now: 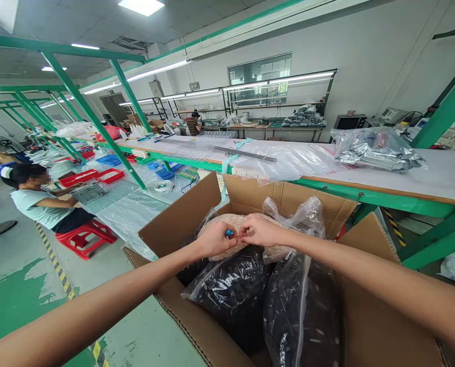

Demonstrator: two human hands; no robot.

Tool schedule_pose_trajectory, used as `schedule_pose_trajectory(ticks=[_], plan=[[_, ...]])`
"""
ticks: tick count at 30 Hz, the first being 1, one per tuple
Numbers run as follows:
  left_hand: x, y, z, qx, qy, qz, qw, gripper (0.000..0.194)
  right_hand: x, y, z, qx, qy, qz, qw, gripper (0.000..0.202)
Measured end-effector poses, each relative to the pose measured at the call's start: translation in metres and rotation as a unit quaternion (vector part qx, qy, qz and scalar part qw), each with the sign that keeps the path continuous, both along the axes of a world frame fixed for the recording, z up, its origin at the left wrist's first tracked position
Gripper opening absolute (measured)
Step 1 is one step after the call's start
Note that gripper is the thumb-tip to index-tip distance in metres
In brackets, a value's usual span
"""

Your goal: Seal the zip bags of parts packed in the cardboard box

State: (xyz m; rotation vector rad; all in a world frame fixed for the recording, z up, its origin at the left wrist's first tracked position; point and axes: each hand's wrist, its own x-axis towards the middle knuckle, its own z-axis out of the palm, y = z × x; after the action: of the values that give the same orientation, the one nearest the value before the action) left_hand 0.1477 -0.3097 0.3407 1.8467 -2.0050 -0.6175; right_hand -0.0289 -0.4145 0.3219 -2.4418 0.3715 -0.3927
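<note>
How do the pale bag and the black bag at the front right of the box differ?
The pale bag looks pinkish beige; the black bag is dark with light flecks. The pale bag lies farther back, while the black bag is nearer the camera. Both look plastic and sit inside the box.
</note>
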Motion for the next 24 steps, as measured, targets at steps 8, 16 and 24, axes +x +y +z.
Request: schedule_pose_trajectory(ticks=[8, 16, 24], plan=[[0.003, 0.009, 0.013, 0.03, -0.006, 0.014, 0.999, 0.029, -0.009, -0.011, 0.013, -0.054, 0.06, 0.049, 0.996, 0.015], [-0.002, 0.011, 0.013, 0.029, 0.013, 0.027, 0.999, 0.024, -0.007, -0.004, 0.014, -0.097, 0.091, 0.026, 0.991, 0.012], [0.002, 0.01, 0.016, 0.093, 0.136, 0.01, 0.986, 0.038, -0.01, 0.012, 0.02, -0.189, 0.033, 0.041, 0.981, 0.017]])
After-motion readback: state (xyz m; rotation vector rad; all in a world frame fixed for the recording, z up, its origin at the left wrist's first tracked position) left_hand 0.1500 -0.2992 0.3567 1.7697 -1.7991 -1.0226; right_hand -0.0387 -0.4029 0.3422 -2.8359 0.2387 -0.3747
